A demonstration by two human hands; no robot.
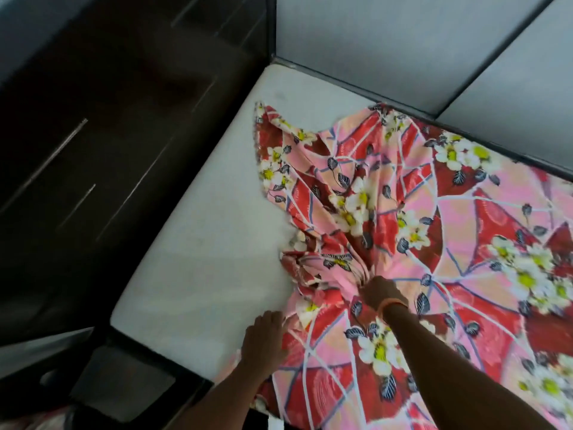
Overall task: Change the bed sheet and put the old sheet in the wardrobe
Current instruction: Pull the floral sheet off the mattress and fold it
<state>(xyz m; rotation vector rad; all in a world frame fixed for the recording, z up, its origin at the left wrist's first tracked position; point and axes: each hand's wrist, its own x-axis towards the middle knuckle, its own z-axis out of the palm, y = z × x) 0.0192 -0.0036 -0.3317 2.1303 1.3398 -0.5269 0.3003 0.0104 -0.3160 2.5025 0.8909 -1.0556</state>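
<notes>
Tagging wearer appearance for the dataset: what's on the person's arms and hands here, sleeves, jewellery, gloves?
Both forearms are bare, no sleeves in view. No gloves on the left hand or the right hand. The right wrist carries a thin orange band. The left wrist shows nothing worn. No rings can be made out.

A dark wooden wardrobe [102, 125] with slim metal handles [46, 162] stands just beside the bed, grey padded wall panels [403, 41] line the far side, and a dark bedside stand [124, 383] sits in dim light.

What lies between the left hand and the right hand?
Head view: only bunched red-and-pink floral bed sheet lies between the left hand and the right hand.
</notes>
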